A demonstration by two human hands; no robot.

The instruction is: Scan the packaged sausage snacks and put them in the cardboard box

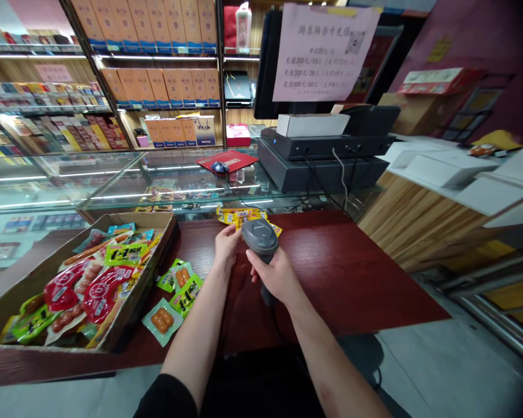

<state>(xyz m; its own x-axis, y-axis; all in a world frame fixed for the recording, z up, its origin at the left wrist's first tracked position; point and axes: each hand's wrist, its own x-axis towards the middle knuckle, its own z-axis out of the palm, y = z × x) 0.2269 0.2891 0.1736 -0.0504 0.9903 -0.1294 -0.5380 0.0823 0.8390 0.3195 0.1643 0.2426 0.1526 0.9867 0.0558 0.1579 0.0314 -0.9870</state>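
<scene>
Sign: pink paper on the monitor, up and right of the snack box. Handwritten Chinese plus a QR code; I can make out 20元, 200元/15次, 300元, 500元/60次.
Packets: red ones inside the snack box have a round white "U"-ish logo. Small print's too blurry, sorry.
Scanner: grey handheld, right of the snack box, above the dark red table.
Right hand: curled round the scanner's handle, thumb up near its head, forearm slanting in from lower right.
Left hand: at the near edge of the yellow packets, right of the snack box. Arm's reaching forward, fingers bent; can't tell if they're actually pinching one.
Loose stuff: green packets just right of the snack box.
</scene>
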